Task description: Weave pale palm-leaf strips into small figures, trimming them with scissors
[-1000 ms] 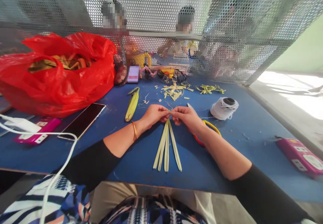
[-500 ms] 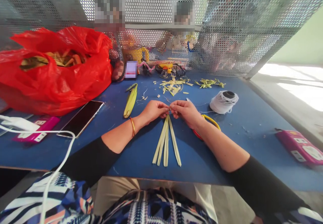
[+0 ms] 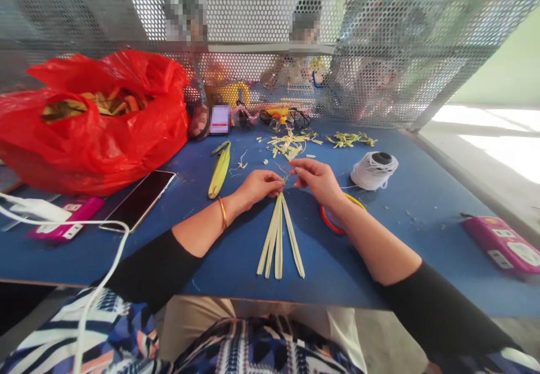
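Several pale green leaf strips (image 3: 277,239) fan out toward me on the blue table (image 3: 236,261). Their gathered top end is pinched by my left hand (image 3: 260,187), which wears a gold bangle at the wrist. Just right of that end, my right hand (image 3: 314,178) has thumb and index finger closed on thin white thread. This thread trails right to a white spool (image 3: 374,170) with a black core. Under my right forearm lie scissors with red and yellow handles (image 3: 331,221), partly hidden.
A red plastic bag (image 3: 139,149) of dry leaves fills the left. Near it are a phone (image 3: 141,199), a magenta power strip (image 3: 80,216) and a green husk (image 3: 219,171). Leaf scraps (image 3: 291,142) lie farther back, before a perforated metal screen (image 3: 261,14). Another magenta strip (image 3: 502,242) is at right.
My right hand has moved slightly up and right, away from the gathered end, and its fingers have spread a little. My left hand keeps its pinch.
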A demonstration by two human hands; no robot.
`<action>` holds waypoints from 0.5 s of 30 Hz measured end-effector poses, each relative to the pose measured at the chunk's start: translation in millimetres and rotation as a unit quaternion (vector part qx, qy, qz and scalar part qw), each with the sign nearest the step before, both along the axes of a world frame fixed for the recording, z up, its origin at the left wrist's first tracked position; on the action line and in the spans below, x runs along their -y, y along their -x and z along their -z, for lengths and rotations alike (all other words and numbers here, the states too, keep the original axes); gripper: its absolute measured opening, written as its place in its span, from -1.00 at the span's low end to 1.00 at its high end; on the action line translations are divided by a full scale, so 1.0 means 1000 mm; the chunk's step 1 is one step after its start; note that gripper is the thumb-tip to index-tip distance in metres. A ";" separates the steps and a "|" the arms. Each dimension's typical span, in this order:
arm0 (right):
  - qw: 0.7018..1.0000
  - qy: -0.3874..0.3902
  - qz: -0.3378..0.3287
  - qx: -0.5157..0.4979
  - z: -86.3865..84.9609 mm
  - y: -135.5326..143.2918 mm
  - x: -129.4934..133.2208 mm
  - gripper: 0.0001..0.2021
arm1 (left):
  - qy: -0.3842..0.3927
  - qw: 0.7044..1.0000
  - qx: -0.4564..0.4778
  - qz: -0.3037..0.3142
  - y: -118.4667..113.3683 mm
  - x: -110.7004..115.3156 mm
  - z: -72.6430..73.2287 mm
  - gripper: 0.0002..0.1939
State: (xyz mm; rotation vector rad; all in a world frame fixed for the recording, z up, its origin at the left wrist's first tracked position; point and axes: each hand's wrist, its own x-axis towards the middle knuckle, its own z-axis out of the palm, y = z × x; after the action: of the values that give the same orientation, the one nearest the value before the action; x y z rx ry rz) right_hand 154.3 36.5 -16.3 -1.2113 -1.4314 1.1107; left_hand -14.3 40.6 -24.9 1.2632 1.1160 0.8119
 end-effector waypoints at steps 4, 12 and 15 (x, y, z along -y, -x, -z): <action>0.992 -0.028 -0.024 0.117 0.002 -0.008 -0.004 -0.87 | 0.029 1.000 0.007 -0.001 0.001 -0.001 -0.004 -0.86; 0.976 0.008 -0.054 0.210 0.010 0.002 0.004 -0.79 | 0.057 0.998 0.025 -0.011 0.002 -0.003 -0.003 -0.87; 0.980 0.017 -0.050 0.193 0.009 0.001 0.003 -0.78 | 0.061 0.997 0.028 -0.023 0.003 -0.004 -0.002 -0.91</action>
State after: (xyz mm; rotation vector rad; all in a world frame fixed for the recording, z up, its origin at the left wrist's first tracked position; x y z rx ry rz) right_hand 153.5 33.9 -24.8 -1.4485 -1.7875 1.0067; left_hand -17.8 45.0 -23.4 1.1111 1.1355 0.7968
